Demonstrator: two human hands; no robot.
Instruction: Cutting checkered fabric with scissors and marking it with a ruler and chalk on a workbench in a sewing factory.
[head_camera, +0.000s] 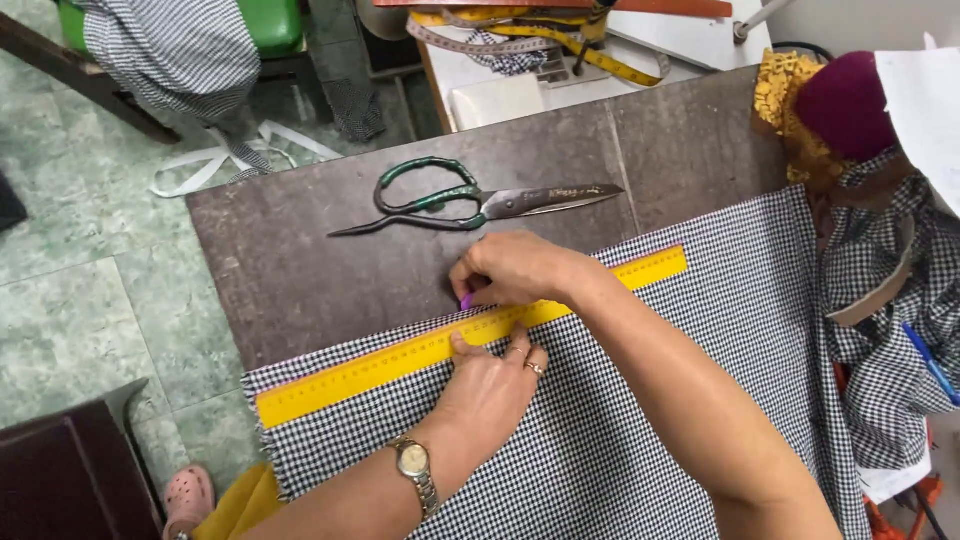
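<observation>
Yellow ruler (440, 345) lies slantwise across the black-and-white checked cloth (650, 400), its long axis running from lower left up to the right, right along the cloth's upper edge on the dark table (300, 260). From the head view, the left hand (490, 385), watch at the wrist, is flat on the cloth with its fingers (462, 343) spread and pressing the ruler's near edge, pinning rather than gripping. The right hand (515, 268) sits just over the far edge, fingers curled tight on a small purple marking piece (466, 300) whose tip meets the cloth at the ruler's edge; so the ruler runs between the two hands, both touching it. Big green-handled scissors (470, 200) rest on the table just beyond the right hand, untouched, blades pointing right. A yellow tape measure (560, 45) lies farther back.
</observation>
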